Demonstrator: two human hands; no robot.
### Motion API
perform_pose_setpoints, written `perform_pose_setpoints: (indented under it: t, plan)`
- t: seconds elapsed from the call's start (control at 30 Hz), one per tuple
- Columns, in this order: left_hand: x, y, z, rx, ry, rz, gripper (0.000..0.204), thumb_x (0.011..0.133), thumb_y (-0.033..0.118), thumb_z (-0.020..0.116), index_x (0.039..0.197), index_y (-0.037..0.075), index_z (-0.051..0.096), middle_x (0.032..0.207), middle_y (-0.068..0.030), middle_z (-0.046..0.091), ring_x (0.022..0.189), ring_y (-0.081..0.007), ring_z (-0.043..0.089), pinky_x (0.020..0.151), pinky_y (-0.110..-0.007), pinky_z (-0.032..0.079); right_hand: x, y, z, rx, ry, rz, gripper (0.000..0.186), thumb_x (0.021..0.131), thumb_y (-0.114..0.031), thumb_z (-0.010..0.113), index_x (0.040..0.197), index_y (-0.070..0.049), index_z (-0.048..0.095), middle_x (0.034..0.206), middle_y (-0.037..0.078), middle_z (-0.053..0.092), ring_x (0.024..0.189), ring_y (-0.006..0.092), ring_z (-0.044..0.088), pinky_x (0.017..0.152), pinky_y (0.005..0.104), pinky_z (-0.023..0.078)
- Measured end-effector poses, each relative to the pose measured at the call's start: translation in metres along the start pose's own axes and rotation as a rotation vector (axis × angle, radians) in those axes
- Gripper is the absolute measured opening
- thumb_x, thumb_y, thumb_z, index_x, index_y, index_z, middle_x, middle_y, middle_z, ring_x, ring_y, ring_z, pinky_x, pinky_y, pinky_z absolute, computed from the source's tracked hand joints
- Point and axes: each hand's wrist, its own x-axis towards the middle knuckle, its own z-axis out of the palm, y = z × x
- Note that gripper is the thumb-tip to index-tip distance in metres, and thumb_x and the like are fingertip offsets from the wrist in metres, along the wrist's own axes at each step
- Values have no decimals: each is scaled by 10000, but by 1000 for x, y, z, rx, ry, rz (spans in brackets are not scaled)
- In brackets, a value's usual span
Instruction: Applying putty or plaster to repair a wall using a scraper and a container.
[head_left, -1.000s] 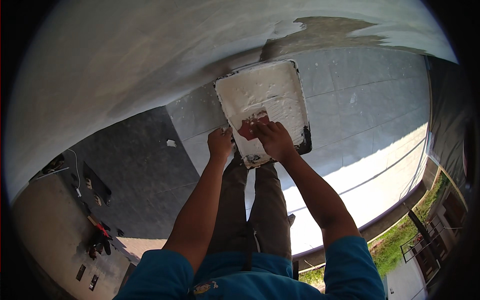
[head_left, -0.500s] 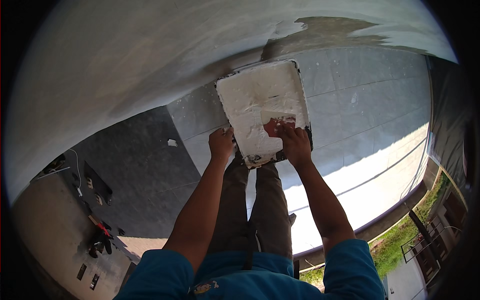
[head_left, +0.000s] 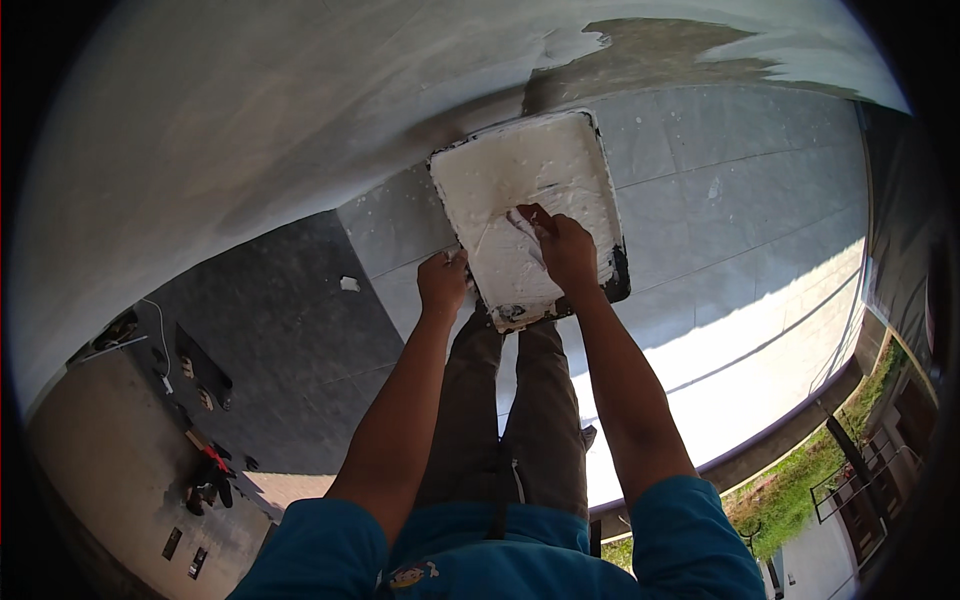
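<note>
A dark-rimmed paint tray [head_left: 515,170] coated with thick off-white paste is in front of me, overlapping my lower legs in view. My left hand [head_left: 442,283] is closed at its left edge, apparently gripping the rim; the fingertips are partly hidden. Over the tray's middle right, my right hand [head_left: 572,255] is closed around a putty knife with a reddish-brown end [head_left: 537,217]. The knife's pale, paste-smeared blade is tilted and seen nearly edge-on, against the paste. Scrape lines run through the paste around it.
A wall [head_left: 300,120] curves across the top, with a darker bare patch [head_left: 650,60] beside smeared coating. Pale tiled floor [head_left: 700,200] lies right, dark floor [head_left: 290,340] left. Footwear [head_left: 200,375] and a white cable [head_left: 160,340] lie at the far left.
My right hand has moved slightly left and up across the tray, and the putty knife has turned from showing its flat face to nearly edge-on. My left hand stays at the rim.
</note>
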Motion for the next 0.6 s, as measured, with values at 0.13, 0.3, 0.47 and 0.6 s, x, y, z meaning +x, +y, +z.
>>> perform_pose_setpoints:
  t: [0.13, 0.3, 0.47, 0.6]
  plan:
    - [-1, 2, 0, 22, 8, 14, 206, 936, 184, 617, 859, -5, 593, 822, -75, 615, 760, -171, 635, 654, -335, 567, 10, -7, -31, 113, 36, 11, 232, 829, -229, 673, 889, -13, 611, 811, 224, 642, 791, 411, 629, 685, 488, 479]
    - [-4, 2, 5, -31, 9, -11, 206, 935, 175, 618, 829, 2, 585, 802, -71, 609, 743, -167, 632, 645, -334, 566, -20, 11, -19, -94, -49, 0, 213, 830, -227, 662, 879, -28, 604, 830, 216, 651, 819, 419, 632, 690, 485, 488]
    - [0, -1, 0, 13, 7, 38, 211, 932, 168, 622, 799, 10, 576, 770, -64, 602, 704, -161, 628, 627, -326, 561, -26, 12, -41, 31, 163, 71, 183, 865, -216, 618, 909, -41, 586, 816, 194, 649, 772, 412, 627, 659, 495, 484]
    - [-2, 1, 8, -4, 13, 16, 217, 933, 167, 620, 798, 6, 572, 760, -61, 603, 679, -158, 625, 614, -322, 559, -29, 21, -27, -97, 238, -31, 145, 896, -196, 582, 864, -56, 562, 783, 168, 602, 748, 389, 602, 634, 502, 473]
